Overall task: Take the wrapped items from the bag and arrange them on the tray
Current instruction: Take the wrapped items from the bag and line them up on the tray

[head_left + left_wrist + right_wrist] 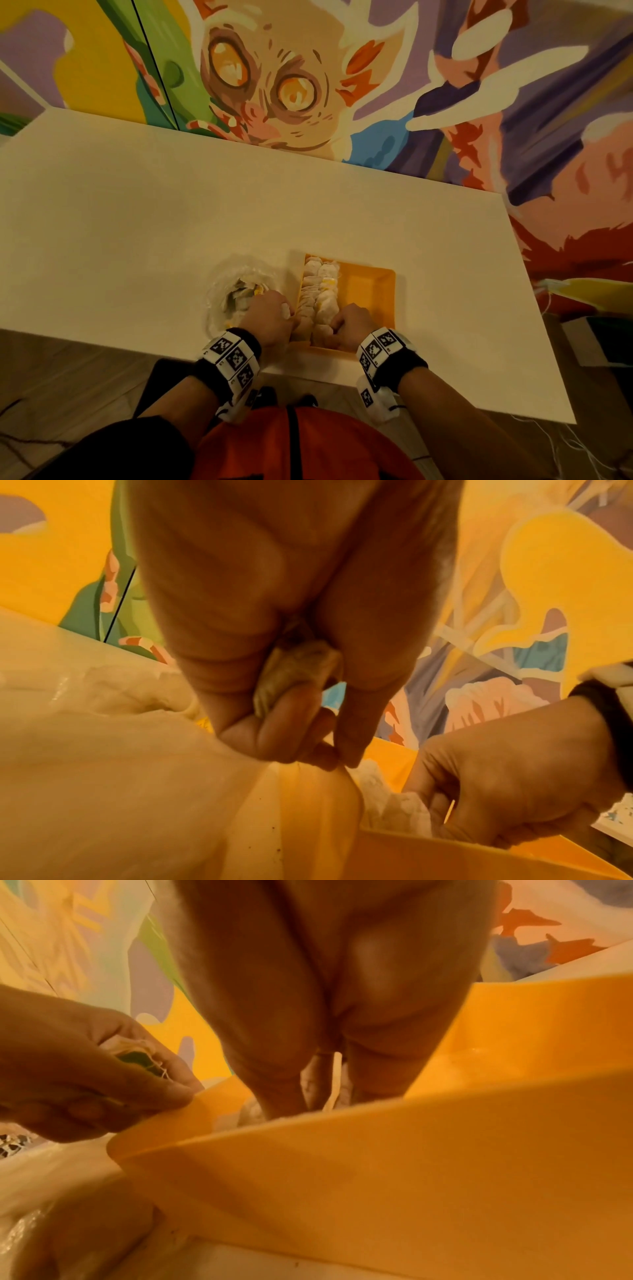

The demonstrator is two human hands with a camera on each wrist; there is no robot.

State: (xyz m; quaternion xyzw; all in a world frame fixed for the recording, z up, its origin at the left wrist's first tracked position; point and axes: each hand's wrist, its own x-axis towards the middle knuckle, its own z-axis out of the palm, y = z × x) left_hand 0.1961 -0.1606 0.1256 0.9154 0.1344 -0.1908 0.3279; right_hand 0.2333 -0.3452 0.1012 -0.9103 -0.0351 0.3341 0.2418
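Observation:
An orange tray point(371, 287) lies on the white table, with several pale wrapped items point(320, 291) in two rows along its left side. A clear plastic bag point(236, 291) holding more of them sits just left of the tray. My left hand point(286, 313) hovers between the bag and the tray's left rim, its fingers curled round one wrapped item point(298, 666). My right hand point(334, 329) is inside the tray's near end. Its curled fingers grip the nearest wrapped item point(394, 804) of the right row. The fingertips of my right hand point(325, 1091) are hidden behind the tray wall point(377, 1177).
The tray's right half point(373, 294) holds nothing. The table edge point(308, 373) runs just in front of the tray. A painted mural wall point(308, 85) stands behind the table. Cables and a few objects lie on the floor at the right point(589, 308).

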